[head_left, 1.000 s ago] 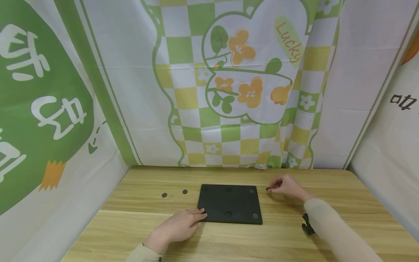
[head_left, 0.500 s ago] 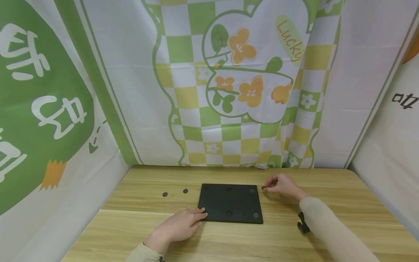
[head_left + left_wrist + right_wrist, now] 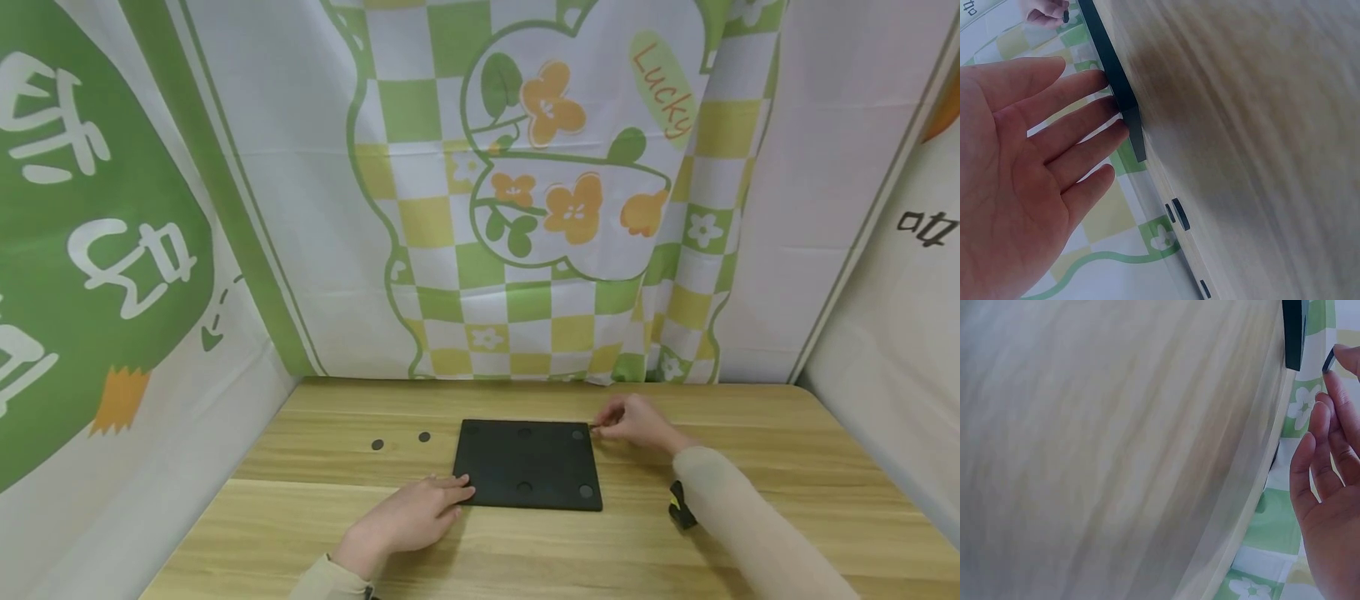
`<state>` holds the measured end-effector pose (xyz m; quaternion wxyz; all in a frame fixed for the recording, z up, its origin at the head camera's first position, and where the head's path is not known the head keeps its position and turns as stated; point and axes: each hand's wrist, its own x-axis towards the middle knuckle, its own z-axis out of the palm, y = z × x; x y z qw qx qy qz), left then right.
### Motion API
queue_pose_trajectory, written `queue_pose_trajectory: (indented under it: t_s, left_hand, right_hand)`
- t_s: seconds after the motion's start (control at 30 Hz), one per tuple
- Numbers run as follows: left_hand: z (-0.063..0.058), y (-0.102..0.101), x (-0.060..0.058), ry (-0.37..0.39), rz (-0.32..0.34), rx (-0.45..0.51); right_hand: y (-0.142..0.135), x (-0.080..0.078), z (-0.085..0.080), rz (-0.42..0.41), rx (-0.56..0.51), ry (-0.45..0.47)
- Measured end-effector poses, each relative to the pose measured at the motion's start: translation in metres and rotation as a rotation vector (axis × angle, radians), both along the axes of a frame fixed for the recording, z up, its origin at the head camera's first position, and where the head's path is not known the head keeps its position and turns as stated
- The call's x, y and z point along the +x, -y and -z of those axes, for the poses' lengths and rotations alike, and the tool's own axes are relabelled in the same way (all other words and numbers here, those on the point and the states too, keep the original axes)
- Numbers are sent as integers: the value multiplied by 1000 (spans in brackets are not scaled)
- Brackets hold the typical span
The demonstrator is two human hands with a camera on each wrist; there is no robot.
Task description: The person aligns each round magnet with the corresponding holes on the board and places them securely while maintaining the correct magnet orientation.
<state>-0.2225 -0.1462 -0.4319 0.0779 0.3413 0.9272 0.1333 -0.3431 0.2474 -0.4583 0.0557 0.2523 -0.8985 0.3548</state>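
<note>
Board (image 3: 525, 463): black, rectangular
Right hand (image 3: 634, 421): pinching dark disc (image 3: 1329, 360)
Left hand (image 3: 418, 514): outstretched, touching board
Table (image 3: 555, 554): wood-grained
Curtain (image 3: 528, 302): green-checked

Head view bright; wrist views dimmer, tabletop (image 3: 1260, 156) blurred.

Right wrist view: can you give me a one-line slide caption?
Right hand pinches a small dark disc near a black board on a wooden table, green-checked cloth behind.
</note>
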Motion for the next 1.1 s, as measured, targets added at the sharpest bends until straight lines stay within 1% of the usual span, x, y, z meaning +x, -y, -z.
queue_pose_trajectory:
  t_s: [0.23, 0.5, 0.7, 0.93, 1.1]
  left_hand:
    - [0, 0, 0, 4, -1, -1]
    - [0, 0, 0, 6, -5, -2]
    - [-1, -1, 0, 8, -5, -1]
    - [-3, 0, 2, 14, -6, 6]
    - [-3, 0, 2, 17, -5, 8]
  right_hand:
    - [9, -1, 1, -2, -8, 16]
    - [18, -2, 0, 0, -20, 32]
    - [24, -5, 1, -20, -44, 51]
    - [31, -9, 1, -40, -24, 31]
    - [36, -9, -2, -27, -10, 45]
